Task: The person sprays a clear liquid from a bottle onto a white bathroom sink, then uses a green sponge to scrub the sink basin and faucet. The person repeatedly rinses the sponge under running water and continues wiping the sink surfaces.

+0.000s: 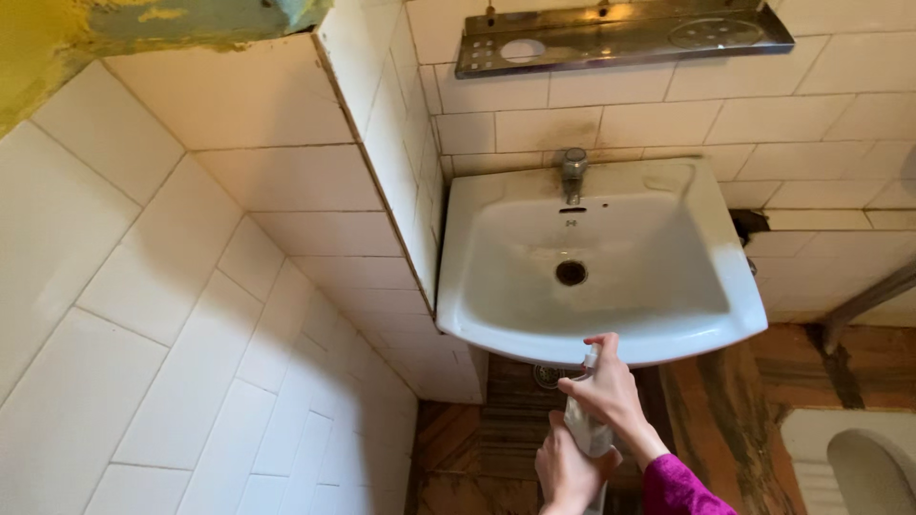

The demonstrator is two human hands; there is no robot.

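Observation:
My right hand grips the neck of a small clear spray bottle, with a finger on its nozzle at the top. Beneath it, my left hand wraps around the bottle's base. Both hands hold the bottle just below the front rim of a white wall-mounted washbasin. My right sleeve is magenta. A metal tap stands at the back of the basin and a dark drain hole sits in its bowl.
White tiled walls close in on the left and behind the basin. A metal shelf hangs above the tap. Brown patterned floor lies below. A white fixture is at the lower right, with a grey pipe above it.

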